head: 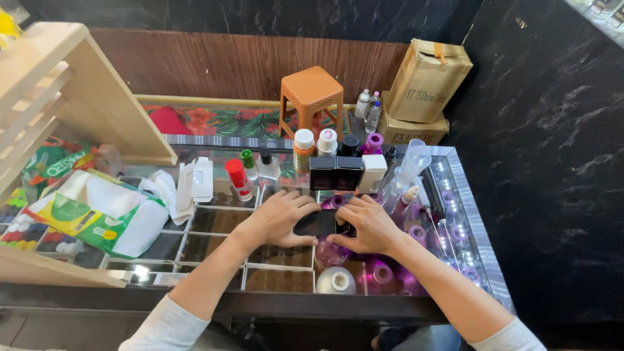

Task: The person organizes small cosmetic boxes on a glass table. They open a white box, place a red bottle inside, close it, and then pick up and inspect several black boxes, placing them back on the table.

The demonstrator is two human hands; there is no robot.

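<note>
My left hand (278, 218) and my right hand (368, 224) lie on the glass counter top (214, 221), closed together around a small dark flat-sided bottle (316, 223). Fingers of both hands cover its ends. A purple cap (335, 202) shows just beyond my fingers. Behind the hands stand two black boxes (336, 172), a white box (372, 173), an orange-labelled bottle with a white cap (303, 149) and a purple-capped bottle (374, 143).
A red-capped bottle (238, 179), a green-capped bottle (248, 162) and white packets (196, 182) sit left of centre. A green and white bag (97, 211) lies far left. Clear flasks (411, 166) stand at right. An orange stool (312, 97) and cardboard boxes (426, 81) are behind the counter.
</note>
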